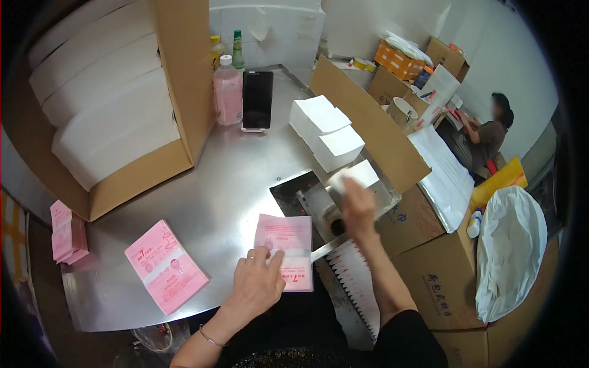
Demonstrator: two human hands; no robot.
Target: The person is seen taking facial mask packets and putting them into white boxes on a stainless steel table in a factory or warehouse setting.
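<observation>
Pink printed packets are what the hands work at on the steel bench [233,184] — a big cardboard box [116,98] of white stacks stands at its left, and folded white pads [328,132] lie toward the back. One pink packet [286,248] lies under the left hand [257,283], fingers spread flat on it, grasping nothing. Right hand [358,205] pinches a white pad [356,175] — blurred. Another pink packet stack [165,267] lies left

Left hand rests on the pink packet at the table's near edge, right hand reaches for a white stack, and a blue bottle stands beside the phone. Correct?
Not quite. In the head view the bottle beside the phone is pink, not blue. The rest holds.
</observation>
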